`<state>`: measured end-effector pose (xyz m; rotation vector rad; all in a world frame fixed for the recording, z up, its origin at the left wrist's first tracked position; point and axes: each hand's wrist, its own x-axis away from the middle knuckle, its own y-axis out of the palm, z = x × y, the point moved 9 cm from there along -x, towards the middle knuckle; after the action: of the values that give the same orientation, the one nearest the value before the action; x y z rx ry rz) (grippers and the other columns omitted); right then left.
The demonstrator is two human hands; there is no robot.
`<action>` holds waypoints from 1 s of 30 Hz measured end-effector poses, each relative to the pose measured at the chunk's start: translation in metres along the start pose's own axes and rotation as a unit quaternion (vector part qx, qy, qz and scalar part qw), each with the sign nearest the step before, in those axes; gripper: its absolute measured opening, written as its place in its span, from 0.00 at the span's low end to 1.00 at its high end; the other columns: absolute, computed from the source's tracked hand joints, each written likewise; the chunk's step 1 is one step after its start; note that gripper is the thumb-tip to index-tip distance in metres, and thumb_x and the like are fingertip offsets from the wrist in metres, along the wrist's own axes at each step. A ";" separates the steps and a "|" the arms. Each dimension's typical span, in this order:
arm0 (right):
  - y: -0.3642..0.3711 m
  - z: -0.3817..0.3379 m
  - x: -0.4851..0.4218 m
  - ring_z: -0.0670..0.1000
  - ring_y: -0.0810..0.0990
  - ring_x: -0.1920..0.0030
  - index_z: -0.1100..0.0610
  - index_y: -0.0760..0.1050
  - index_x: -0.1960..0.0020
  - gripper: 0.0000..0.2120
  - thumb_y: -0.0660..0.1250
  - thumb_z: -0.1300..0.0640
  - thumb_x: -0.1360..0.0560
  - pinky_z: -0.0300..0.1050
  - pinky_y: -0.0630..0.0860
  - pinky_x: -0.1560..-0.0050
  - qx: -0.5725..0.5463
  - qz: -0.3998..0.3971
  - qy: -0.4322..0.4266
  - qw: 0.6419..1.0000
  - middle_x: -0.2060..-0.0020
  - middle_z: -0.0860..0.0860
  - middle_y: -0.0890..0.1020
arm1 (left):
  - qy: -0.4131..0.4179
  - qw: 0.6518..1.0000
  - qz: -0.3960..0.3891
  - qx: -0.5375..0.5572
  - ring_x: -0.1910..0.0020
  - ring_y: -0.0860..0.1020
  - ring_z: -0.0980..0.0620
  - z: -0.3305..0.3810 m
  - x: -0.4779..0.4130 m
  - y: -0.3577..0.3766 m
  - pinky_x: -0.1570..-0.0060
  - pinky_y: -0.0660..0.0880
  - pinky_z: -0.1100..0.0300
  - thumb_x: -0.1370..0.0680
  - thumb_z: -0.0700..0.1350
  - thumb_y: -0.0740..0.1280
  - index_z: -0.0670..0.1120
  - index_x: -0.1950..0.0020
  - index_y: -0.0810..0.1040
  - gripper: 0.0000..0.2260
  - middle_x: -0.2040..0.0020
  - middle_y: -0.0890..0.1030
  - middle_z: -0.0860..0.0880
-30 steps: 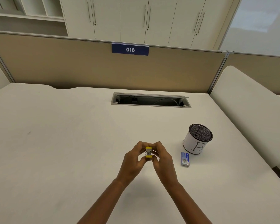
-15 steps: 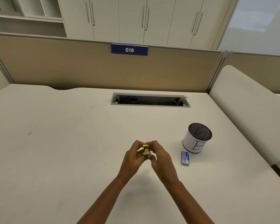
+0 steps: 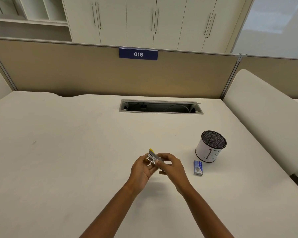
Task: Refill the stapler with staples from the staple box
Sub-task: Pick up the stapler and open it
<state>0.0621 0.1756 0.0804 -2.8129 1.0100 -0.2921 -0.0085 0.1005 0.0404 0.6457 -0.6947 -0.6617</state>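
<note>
White table: it carries everything here, and both forearms reach in over its near edge.
Left hand: the fingers are curled round the yellow end of the stapler and hold it up off the table.
Stapler: it is held between the two hands, above the near middle of the table. Its metal parts look fanned apart and a yellow tip pokes up at the back, so it seems to be hinged open. Whether any staples lie inside is too small to tell.
Right hand: thumb and fingers pinch the metal end of the stapler and hold nothing else.
Staple box: blue, lying flat on the table to the right of the right hand and apart from it. It looks closed.
Cup: white with a dark mesh top, marked with a B, just behind the staple box.
Done: the stapler is in hand and, by the look of it, opened.
Left: open the staple box, take out a strip, lay it in the stapler and close the stapler.
</note>
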 end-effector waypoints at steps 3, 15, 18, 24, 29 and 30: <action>-0.001 -0.003 0.001 0.52 0.79 0.55 0.58 0.76 0.44 0.11 0.66 0.60 0.27 0.37 0.78 0.61 0.035 0.006 -0.015 0.999 0.46 0.56 0.78 | -0.009 1.000 0.002 0.002 0.45 0.76 0.37 -0.002 -0.001 0.001 0.55 0.80 0.56 0.21 0.40 0.56 0.37 0.45 0.71 0.10 0.43 0.74 0.35; 0.009 0.012 0.004 0.52 0.82 0.62 0.58 0.70 0.50 0.10 0.67 0.67 0.28 0.38 0.81 0.65 -0.100 -0.075 0.079 0.989 0.62 0.56 0.81 | -0.041 0.988 -0.039 -0.142 0.52 0.76 0.43 -0.012 -0.002 0.012 0.47 0.72 0.48 0.21 0.51 0.57 0.41 0.48 0.74 0.14 0.52 0.76 0.42; 0.009 0.015 0.004 0.60 0.81 0.52 0.63 0.71 0.46 0.14 0.66 0.72 0.30 0.49 0.80 0.50 0.011 -0.062 0.068 0.996 0.55 0.61 0.80 | 0.014 0.929 -0.049 -0.367 0.53 0.77 0.50 -0.015 -0.001 0.017 0.52 0.75 0.61 0.22 0.50 0.62 0.42 0.42 0.68 0.15 0.51 0.76 0.45; -0.009 -0.014 0.015 0.43 0.75 0.62 0.52 0.65 0.52 0.18 0.69 0.69 0.32 0.24 0.73 0.66 0.095 0.105 -0.088 0.986 0.56 0.45 0.69 | 0.081 0.947 -0.052 -0.307 0.55 0.78 0.49 0.004 0.002 0.025 0.56 0.76 0.62 0.24 0.42 0.66 0.43 0.46 0.74 0.08 0.54 0.79 0.46; -0.005 -0.006 0.008 0.48 0.76 0.54 0.57 0.71 0.44 0.18 0.73 0.62 0.32 0.29 0.72 0.60 0.109 0.051 -0.043 0.992 0.51 0.51 0.76 | 0.120 0.937 -0.031 -0.326 0.61 0.79 0.53 0.017 0.005 0.019 0.60 0.77 0.64 0.29 0.37 0.71 0.47 0.57 0.80 0.05 0.60 0.81 0.49; -0.003 -0.005 0.007 0.50 0.78 0.53 0.59 0.74 0.44 0.17 0.71 0.63 0.31 0.27 0.73 0.60 0.105 0.038 -0.042 0.993 0.51 0.54 0.80 | 0.123 0.939 -0.028 -0.319 0.61 0.80 0.52 0.017 0.005 0.019 0.59 0.77 0.64 0.30 0.36 0.71 0.46 0.59 0.80 0.06 0.60 0.82 0.49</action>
<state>0.0684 0.1734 0.0874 -2.5695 1.0010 -0.2520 -0.0125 0.1035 0.0660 0.1391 -0.1993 -0.7903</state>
